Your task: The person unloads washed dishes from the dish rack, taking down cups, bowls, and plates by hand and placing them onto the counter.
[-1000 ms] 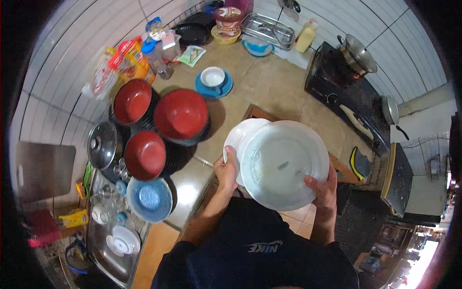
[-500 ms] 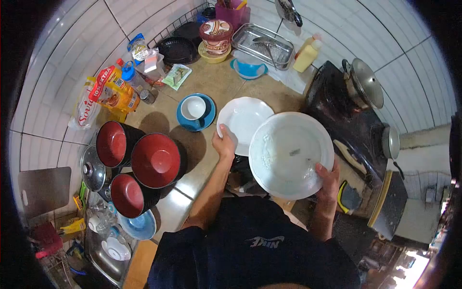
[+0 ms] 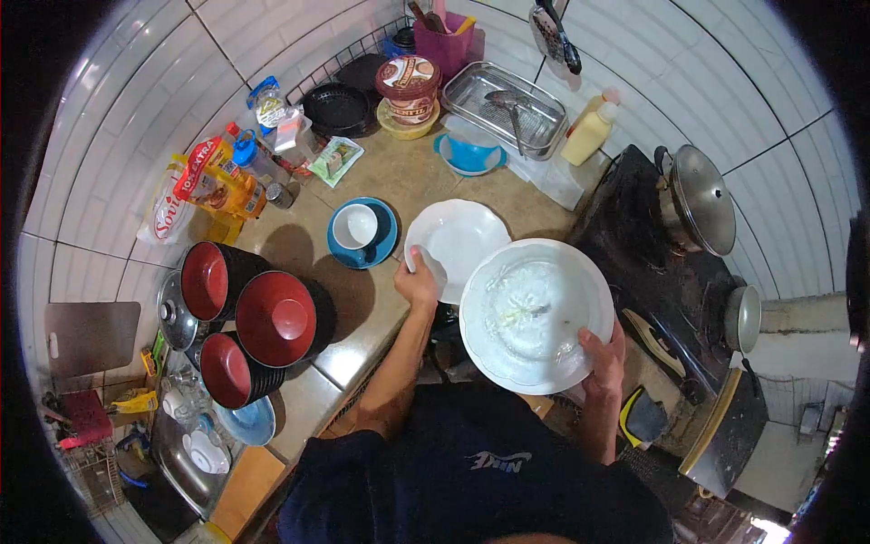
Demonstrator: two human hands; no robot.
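My left hand is closed on the left rim of a white plate with a wavy edge, held over the counter's front edge. My right hand grips the lower right rim of a larger white dish, its thumb on the inner face. The large dish overlaps the right side of the plate. Light glints on its surface, and a small dark mark shows near its middle. Left of the plate, a white cup sits on a blue saucer.
Stacks of red-lined black bowls stand at the left, beside a sink with dishes. A stove with a lidded pot is at the right. Along the back are a wire tray, a tub and a yellow bottle.
The white plate has come out further to the left from behind the large dish, so more of it shows. The camera view has shifted. Both hands keep their hold.
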